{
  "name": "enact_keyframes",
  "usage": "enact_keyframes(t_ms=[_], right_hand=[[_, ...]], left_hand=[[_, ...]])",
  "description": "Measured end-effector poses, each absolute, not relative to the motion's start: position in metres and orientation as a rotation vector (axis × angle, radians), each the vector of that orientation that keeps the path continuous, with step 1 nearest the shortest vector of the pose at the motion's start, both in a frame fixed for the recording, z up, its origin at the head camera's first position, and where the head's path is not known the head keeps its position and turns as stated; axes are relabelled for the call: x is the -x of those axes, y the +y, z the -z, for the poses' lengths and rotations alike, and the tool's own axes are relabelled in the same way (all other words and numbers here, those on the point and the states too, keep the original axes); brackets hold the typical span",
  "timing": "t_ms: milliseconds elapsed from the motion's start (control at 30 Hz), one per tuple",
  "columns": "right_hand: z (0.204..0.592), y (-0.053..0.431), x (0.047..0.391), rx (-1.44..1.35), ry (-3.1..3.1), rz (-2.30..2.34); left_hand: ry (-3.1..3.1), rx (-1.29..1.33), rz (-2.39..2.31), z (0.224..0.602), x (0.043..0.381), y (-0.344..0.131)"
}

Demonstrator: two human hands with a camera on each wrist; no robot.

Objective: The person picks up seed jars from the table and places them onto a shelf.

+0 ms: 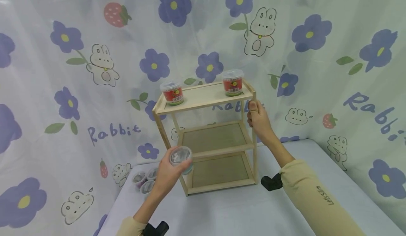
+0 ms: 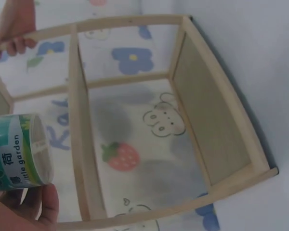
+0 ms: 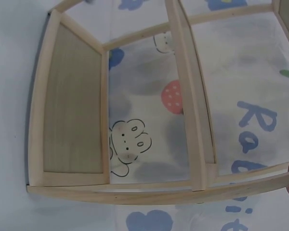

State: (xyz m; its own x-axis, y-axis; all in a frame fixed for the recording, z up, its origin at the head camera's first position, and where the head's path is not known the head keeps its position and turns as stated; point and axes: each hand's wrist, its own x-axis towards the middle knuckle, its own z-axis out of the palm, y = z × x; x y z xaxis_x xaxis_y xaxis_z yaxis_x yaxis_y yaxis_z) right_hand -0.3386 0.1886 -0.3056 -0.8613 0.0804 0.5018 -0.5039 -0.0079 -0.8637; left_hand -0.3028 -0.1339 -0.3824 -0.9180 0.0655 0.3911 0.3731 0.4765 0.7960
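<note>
My left hand (image 1: 166,174) holds a clear-lidded plastic cup (image 1: 180,155) in front of the left side of a three-tier wooden shelf rack (image 1: 222,152). In the left wrist view the same cup shows a green label reading "little garden". My right hand (image 1: 260,121) grips the rack's right front post just below the top tier. Two red-labelled cups stand upright on that top tier, a left cup (image 1: 173,94) near the left end and a right cup (image 1: 233,83) near the right end. The middle and bottom tiers hold nothing.
Three lidded cups (image 1: 147,186) stand together on the white-covered table (image 1: 222,211), left of the rack. Behind the table hangs a curtain (image 1: 196,35) printed with flowers, rabbits and strawberries. Dark wrist-worn devices (image 1: 271,182) show by both forearms.
</note>
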Motion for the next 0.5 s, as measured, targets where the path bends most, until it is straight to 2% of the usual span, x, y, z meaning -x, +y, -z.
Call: enact_keyframes(t_ms=[233,500], right_hand=[[0.321,0.193,0.36,-0.434,-1.857,-1.939],[0.324,0.194,0.363,-0.423,-1.851,-1.919]], left_hand=[[-2.408,0.392,1.426,0.374,0.306,-0.129],[-2.426,0.39,1.457,0.364,0.314,-0.114]])
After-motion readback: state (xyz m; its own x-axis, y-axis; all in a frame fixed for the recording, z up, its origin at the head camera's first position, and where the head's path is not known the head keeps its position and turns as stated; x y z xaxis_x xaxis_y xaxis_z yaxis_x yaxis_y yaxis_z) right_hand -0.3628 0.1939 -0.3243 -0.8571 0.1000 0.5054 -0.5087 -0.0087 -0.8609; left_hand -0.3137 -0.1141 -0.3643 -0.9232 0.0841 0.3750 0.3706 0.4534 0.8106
